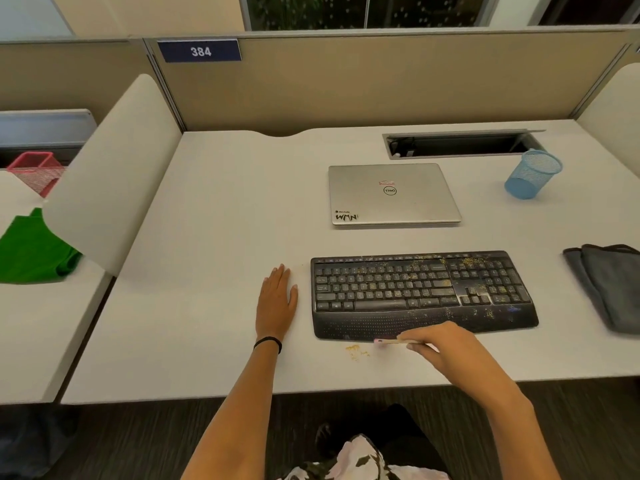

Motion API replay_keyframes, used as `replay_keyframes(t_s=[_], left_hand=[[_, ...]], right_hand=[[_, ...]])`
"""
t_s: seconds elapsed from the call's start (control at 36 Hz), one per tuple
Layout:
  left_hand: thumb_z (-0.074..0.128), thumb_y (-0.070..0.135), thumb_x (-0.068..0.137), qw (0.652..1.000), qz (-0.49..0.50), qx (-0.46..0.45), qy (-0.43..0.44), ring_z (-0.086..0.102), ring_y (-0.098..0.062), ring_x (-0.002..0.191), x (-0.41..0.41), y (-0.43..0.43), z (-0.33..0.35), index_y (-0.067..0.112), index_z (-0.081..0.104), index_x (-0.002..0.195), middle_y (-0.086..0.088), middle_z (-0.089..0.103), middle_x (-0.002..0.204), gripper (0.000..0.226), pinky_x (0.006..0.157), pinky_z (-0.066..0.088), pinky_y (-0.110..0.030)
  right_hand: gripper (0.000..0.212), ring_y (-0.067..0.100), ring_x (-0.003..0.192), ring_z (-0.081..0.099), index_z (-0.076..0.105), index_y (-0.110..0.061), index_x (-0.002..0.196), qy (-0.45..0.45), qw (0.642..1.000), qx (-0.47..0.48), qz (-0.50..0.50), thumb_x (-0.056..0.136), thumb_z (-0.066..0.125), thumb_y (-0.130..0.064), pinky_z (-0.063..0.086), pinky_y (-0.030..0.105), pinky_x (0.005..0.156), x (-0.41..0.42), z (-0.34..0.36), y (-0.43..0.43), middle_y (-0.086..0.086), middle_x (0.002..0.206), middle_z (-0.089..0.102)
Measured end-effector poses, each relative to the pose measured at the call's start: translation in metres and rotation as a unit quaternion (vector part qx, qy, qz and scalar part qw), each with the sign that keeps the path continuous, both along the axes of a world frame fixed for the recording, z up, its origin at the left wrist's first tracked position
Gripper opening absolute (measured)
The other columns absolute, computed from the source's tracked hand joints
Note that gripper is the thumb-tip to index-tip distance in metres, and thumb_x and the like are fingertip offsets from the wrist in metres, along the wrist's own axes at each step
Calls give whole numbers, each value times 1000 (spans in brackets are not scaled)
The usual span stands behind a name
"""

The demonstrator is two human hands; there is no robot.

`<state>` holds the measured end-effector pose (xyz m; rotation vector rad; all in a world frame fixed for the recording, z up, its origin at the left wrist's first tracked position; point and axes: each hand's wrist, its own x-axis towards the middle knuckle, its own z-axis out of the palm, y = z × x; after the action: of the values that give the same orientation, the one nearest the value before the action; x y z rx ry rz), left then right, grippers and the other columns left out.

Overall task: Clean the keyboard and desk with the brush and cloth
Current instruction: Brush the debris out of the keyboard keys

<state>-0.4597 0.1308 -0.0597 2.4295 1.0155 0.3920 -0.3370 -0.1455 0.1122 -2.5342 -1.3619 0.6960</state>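
R hand point(446, 344) is clamped on the brush point(388, 341), fingers pinching the thin handle, pale tip pointing left. It sits just in front of the keyboard point(422, 292), by its front edge, mid-counter. L hand point(277, 299) lies flat on the counter point(225, 237) just left of the keyboard, fingers straight, holding nothing.

A small pile of crumbs point(355, 351) lies on the counter near the front edge, just left of the brush tip. More are scattered over the keys, esp. the right side and numpad.

The cloth point(609, 285) is dark grey, folded, at the right edge of the counter, well apart from both hands.

Handling, prob.:
- Brush: light, stiff handle, soft tip. Hold the handle back from the tip and use short flicks, since crumbs scatter easily.
- Keyboard: rigid, fairly light, likely to slide. Brace or lift it by an end, not by the keys.
- Cloth: soft and limp. Pinch it at a fold; it'll sag when lifted.
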Motion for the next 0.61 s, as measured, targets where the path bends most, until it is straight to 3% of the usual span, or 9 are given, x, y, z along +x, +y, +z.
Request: replay_keyframes(t_s=[0.17,0.31,0.33,0.42,0.47,0.53,0.61], left_hand=[[42,23,100,1000,2,3,-1,23,-20,142,0,-1,1,7,35,144,-7,30,152,48,116,6,-25],[42,23,100,1000,3,2,-2,24,-19,142,0,0,0,7,36,144,-7,30,152,47,115,6,-25],[42,23,100,1000,2,2,-2,23,-19,142,0,0,0,7,35,144,-7,30,152,47,115,6,-25],[42,24,100,1000,4,-1,-2,22,-19,143,0,0,0,8,34,144,-6,29,153,48,115,5,-24],[42,23,100,1000,4,1,-4,22,-19,143,0,0,-1,8,34,144,-6,29,153,48,115,4,-24],[42,23,100,1000,5,3,-3,22,-19,143,0,0,-1,8,34,144,-6,29,153,48,115,4,-23],[42,23,100,1000,5,4,-2,23,-19,143,0,0,-1,8,34,144,-6,30,153,47,115,4,-24]], right_hand=[[26,16,90,64,65,-21,112,-53,996,43,-61,95,48,-29,52,35,78,8,-2,-5,-3,99,71],[47,17,75,62,67,-10,96,-29,998,50,-31,94,33,-44,43,14,62,1,-11,2,3,88,71],[41,17,75,62,66,-10,96,-15,998,47,-25,95,37,-39,42,13,62,-1,-12,4,4,87,70],[25,15,69,60,67,-10,99,13,998,64,-16,94,47,-25,48,26,67,-4,-10,11,1,83,70],[21,9,60,55,67,-17,106,-2,994,102,-39,93,51,-22,46,24,59,-6,-6,15,-2,81,71],[24,7,63,56,65,-22,113,-32,991,116,-51,95,50,-23,42,18,58,-5,-2,19,-3,84,71],[28,13,75,61,61,-23,117,-61,995,77,-36,98,41,-28,45,24,65,-4,-2,24,-3,90,69]])
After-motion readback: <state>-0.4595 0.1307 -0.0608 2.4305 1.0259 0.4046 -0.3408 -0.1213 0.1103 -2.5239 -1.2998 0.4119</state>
